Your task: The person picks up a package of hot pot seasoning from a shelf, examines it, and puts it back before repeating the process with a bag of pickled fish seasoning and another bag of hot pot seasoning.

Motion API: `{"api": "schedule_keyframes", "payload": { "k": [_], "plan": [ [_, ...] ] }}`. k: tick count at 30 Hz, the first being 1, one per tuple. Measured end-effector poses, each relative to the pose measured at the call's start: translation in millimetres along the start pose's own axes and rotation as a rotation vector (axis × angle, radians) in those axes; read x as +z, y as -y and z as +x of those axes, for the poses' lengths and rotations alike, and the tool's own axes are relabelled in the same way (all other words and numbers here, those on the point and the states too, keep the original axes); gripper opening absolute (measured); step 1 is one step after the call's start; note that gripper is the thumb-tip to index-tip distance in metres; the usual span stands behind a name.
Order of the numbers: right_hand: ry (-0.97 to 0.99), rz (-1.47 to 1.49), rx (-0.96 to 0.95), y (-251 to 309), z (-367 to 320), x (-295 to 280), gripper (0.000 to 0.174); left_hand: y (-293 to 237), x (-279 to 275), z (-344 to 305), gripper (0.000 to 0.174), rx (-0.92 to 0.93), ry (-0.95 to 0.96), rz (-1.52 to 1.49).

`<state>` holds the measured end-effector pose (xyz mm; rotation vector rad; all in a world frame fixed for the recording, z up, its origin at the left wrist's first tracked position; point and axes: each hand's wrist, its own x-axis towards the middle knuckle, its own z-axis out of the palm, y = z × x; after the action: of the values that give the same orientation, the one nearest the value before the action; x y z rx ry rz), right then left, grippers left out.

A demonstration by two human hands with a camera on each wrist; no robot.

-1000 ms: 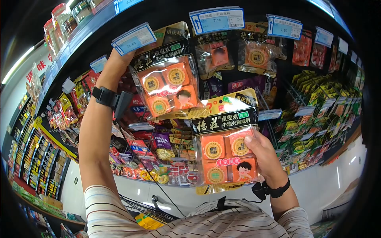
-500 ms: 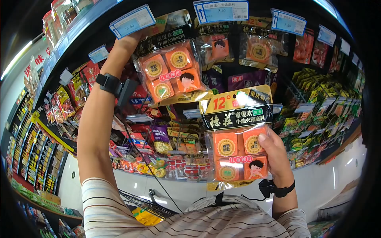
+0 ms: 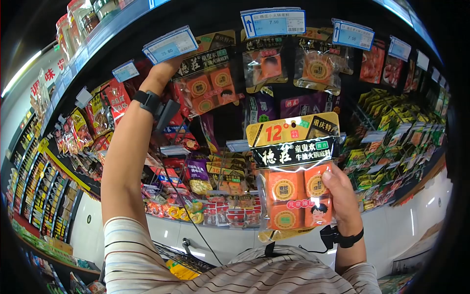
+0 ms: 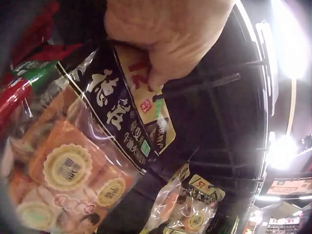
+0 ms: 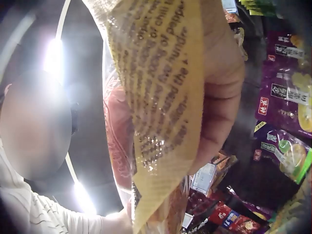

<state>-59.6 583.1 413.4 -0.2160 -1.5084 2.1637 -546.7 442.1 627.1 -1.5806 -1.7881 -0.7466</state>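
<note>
Right hand grips hotpot-base packet by side, thumb across front, below hanging packs. Left hand pinches header of second packet. Film likely slippery, blocks firm (some weight); best hold: side.

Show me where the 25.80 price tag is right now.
In the head view, the 25.80 price tag is at the upper left, just above the left hand and up-left of the hanging orange pack.

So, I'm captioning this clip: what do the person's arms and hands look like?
Short pale sleeves with thin dark stripes; a black strap and dark device on each wrist; a thin black cable below the left one; no gloves.
</note>
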Motion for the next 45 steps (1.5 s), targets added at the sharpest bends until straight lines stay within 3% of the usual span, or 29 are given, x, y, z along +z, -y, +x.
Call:
{"api": "schedule_keyframes", "payload": {
  "k": [5, 9, 14, 17, 22, 23, 28, 33, 41, 45],
  "plan": [
    [0.002, 0.024, 0.010, -5.5, 3.7, 8.6, 0.049, 42.5, 29.1, 1.3, 0.031, -0.032, -0.089, 0.088],
    [0.012, 0.030, 0.016, -8.0, 5.8, 8.2, 0.048, 38.2, 40.1, 4.1, 0.030, -0.096, -0.091, 0.102],
    [0.035, 0.050, 0.028, -11.2, 8.9, 16.0, 0.047, 63.6, 54.9, 6.0, 0.029, 0.116, -0.164, 0.271],
    [0.032, 0.055, 0.042, -14.4, 9.5, 18.8, 0.047, 67.3, 57.5, 4.7, 0.028, 0.054, -0.144, 0.153],
    [0.027, 0.065, 0.050, -16.6, 9.3, 16.4, 0.045, 37.6, 26.8, 4.1, 0.034, 0.139, -0.035, 0.511],
    [0.030, 0.065, 0.048, -16.3, 9.1, 16.2, 0.045, 49.1, 27.0, 3.7, 0.039, 0.162, -0.039, 0.509],
    [0.036, 0.072, 0.045, -20.0, 9.4, 13.8, 0.045, 4.0, -1.4, -3.1, 0.042, -0.043, 0.092, 0.350],
    [0.039, 0.060, 0.055, -21.7, 12.2, 13.3, 0.045, 37.3, 17.0, 13.7, 0.043, 0.025, 0.156, 0.522],
    [0.092, 0.060, 0.054, -21.3, 10.3, 13.7, 0.047, 50.6, 29.2, 17.8, 0.044, 0.102, 0.004, 0.677],
    [0.091, 0.048, 0.048, -22.1, 8.5, 13.2, 0.046, 26.9, 26.8, 14.4, 0.043, 0.079, -0.026, 0.739]
  ]
}}
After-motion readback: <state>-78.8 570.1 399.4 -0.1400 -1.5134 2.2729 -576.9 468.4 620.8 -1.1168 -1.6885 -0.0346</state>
